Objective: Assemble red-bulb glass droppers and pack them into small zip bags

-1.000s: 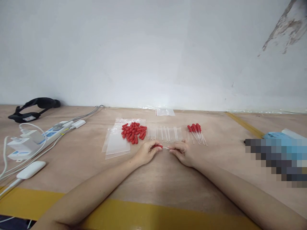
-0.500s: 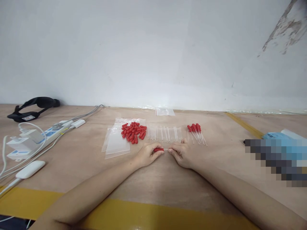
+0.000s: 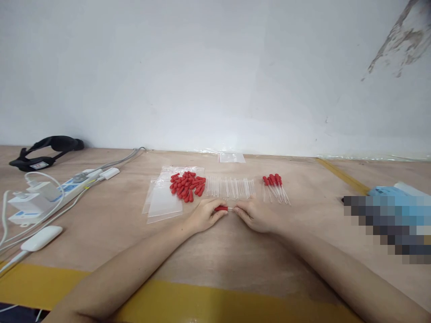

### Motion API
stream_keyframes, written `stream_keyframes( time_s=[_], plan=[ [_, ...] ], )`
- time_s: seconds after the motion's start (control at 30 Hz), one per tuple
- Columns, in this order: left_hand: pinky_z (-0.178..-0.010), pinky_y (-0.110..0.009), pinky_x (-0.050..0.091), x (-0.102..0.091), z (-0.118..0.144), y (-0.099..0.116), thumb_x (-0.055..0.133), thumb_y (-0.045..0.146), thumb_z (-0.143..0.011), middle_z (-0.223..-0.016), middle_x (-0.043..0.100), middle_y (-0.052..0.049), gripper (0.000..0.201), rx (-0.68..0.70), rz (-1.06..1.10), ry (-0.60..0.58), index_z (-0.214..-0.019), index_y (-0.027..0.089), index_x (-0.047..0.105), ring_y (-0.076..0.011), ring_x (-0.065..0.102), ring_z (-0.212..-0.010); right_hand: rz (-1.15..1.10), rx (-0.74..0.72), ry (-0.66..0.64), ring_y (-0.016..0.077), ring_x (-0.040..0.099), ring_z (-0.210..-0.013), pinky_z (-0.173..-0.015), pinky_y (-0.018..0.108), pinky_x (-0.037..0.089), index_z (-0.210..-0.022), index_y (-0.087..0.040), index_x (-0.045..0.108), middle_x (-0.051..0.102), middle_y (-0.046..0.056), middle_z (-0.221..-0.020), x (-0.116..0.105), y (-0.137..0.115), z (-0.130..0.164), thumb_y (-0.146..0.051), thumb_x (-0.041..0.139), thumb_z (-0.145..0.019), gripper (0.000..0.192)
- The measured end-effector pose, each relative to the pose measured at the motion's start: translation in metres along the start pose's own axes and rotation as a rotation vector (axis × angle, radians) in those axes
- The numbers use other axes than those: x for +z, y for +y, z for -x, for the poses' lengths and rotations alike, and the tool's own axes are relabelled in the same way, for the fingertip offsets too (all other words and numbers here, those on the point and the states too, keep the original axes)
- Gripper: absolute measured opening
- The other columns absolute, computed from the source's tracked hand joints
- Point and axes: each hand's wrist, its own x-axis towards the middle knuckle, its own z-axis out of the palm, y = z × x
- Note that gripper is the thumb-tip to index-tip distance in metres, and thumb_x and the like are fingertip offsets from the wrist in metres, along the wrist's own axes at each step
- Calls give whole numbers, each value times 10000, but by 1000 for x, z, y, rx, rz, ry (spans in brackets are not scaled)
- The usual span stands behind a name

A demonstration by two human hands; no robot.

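Note:
My left hand (image 3: 206,216) pinches a red rubber dropper bulb (image 3: 221,208) between thumb and fingers. From the right, my right hand (image 3: 253,215) is closed on a thin clear dropper tube (image 3: 230,209), whose visible end meets the bulb. Most of the tube is hidden by the right fingers. Just beyond my hands lies a row of clear tubes (image 3: 230,187). Left of the row is a pile of red bulbs (image 3: 186,185), partly on clear plastic bags (image 3: 164,206). To the right sit several droppers with red bulbs on their tubes (image 3: 276,186).
At the left are a white power strip (image 3: 69,190) with cables, a white adapter (image 3: 42,238) and a black strap-like headset (image 3: 50,152). A small plastic bag (image 3: 231,158) lies by the wall. A blue packet (image 3: 390,192) and a blurred-out dark object (image 3: 380,224) are at the right.
My right hand has shifted slightly left, toward my left hand, and the gap between them is smaller. Less of the tube shows between the bulb and my right fingers.

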Motion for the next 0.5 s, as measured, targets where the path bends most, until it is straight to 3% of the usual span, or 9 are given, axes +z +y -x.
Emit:
stream_keyframes(
  time_s=[0.13, 0.2, 0.27, 0.37, 0.5],
  plan=[
    [-719, -269, 467, -4, 3, -6, 530, 267, -808, -946, 566, -58, 289, -34, -4, 127, -1077, 173, 486, -144, 568, -797, -80, 91, -15, 130, 548, -636, -585, 231, 358, -796, -192, 640, 650, 23, -740, -30, 18, 2, -243, 424, -800, 222],
    [-651, -245, 468, -5, 5, -8, 522, 254, -807, -906, 546, -49, 264, -47, -5, 96, -1056, 170, 495, -124, 558, -723, -107, 262, 102, 138, 564, -657, -581, 227, 368, -782, -198, 646, 658, 18, -748, -44, 37, 5, -301, 467, -768, 207],
    [-619, -235, 459, -5, 6, -9, 507, 240, -810, -881, 535, -42, 203, -40, -10, 21, -999, 168, 523, -114, 541, -681, -59, 524, 262, 149, 564, -619, -542, 232, 353, -713, -192, 644, 649, 24, -682, -52, 57, 8, -382, 484, -742, 250],
    [-629, -244, 453, -4, 5, -9, 494, 236, -812, -884, 532, -43, 173, -36, -25, -34, -964, 169, 541, -116, 528, -676, 99, 825, 415, 177, 564, -627, -512, 247, 320, -661, -201, 635, 644, 36, -673, -54, 80, 12, -466, 491, -706, 305],
    [-638, -250, 450, -4, 4, -9, 495, 247, -811, -872, 532, -43, 169, -50, -35, -42, -951, 170, 550, -123, 522, -688, 209, 940, 365, 206, 569, -677, -572, 276, 324, -640, -216, 620, 631, 45, -663, -42, 91, 14, -478, 470, -699, 308]
  ],
)
